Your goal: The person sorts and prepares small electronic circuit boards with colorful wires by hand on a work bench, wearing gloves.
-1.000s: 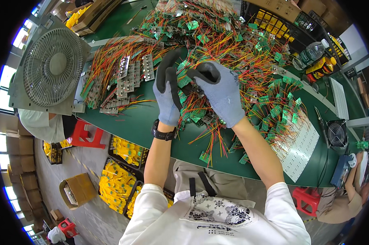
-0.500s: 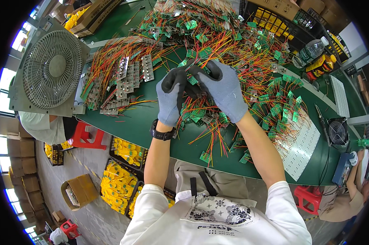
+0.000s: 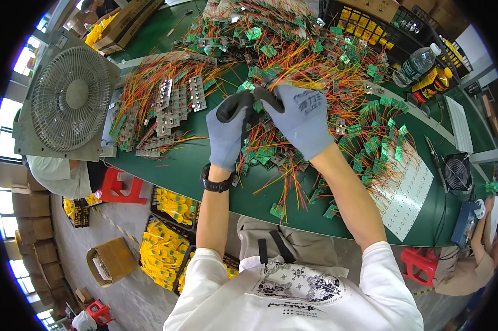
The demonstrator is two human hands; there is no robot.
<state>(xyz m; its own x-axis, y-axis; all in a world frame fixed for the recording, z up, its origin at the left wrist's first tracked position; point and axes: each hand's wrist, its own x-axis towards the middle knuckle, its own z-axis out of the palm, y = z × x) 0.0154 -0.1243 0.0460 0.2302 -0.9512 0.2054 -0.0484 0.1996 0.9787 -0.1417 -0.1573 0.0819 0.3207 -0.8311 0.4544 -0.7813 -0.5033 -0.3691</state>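
Note:
Both my hands wear grey gloves with black palms and fingers, and they meet over the middle of the green table. My left hand is closed in a pinch on a small green circuit board, seen only in part between the fingertips. Bent over from the other side, my right hand has its thumb and fingers closed on the same board. Its fingers hide most of the board and any wires on it. Beneath and beyond lies a heap of green circuit boards with red and yellow wires.
At left stands a large fan, beside wired metal-contact strips. A white perforated sheet lies at right; bottles stand farther back. Crates of yellow parts sit on the floor. Other people sit at both sides.
My right hand has turned and come slightly down, showing more of its back. My left hand has shifted a little left. A green board now shows between the fingertips.

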